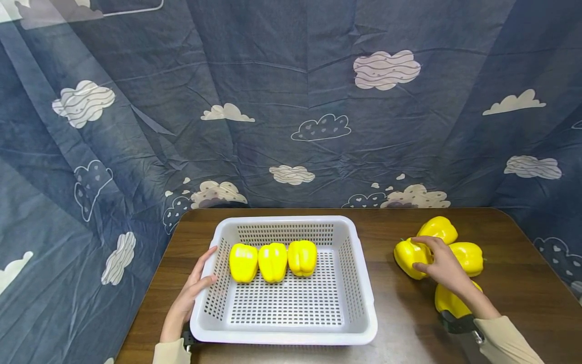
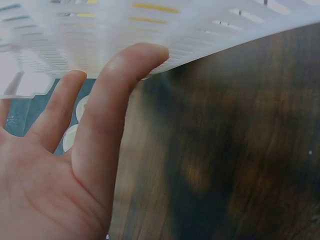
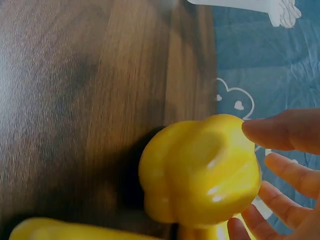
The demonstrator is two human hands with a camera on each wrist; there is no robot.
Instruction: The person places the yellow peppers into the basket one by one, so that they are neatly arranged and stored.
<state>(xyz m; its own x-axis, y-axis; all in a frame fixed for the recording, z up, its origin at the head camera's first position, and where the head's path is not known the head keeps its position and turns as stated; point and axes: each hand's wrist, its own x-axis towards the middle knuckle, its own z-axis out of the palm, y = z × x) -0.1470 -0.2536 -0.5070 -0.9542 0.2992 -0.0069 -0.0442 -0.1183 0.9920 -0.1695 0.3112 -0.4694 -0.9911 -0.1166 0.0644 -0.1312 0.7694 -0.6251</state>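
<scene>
My left hand (image 1: 188,294) rests against the left side of a white perforated basket (image 1: 282,337). Its thumb lies along the outer wall, and its other fingers reach up to the rim. A row of three yellow bell peppers (image 1: 273,263) sits toward the back of the basket. At the right, my right hand (image 1: 443,263) spreads loosely over a yellow bell pepper (image 3: 200,175) on the table. The thumb tip is at its edge in the right wrist view, while the index fingertip stands slightly apart.
Three more yellow bell peppers lie close around the right hand: one behind (image 1: 438,230), one to its right (image 1: 468,259) and one under the forearm (image 1: 447,302). The brown wooden table (image 1: 386,323) ends at a blue cloud-patterned curtain (image 1: 273,146).
</scene>
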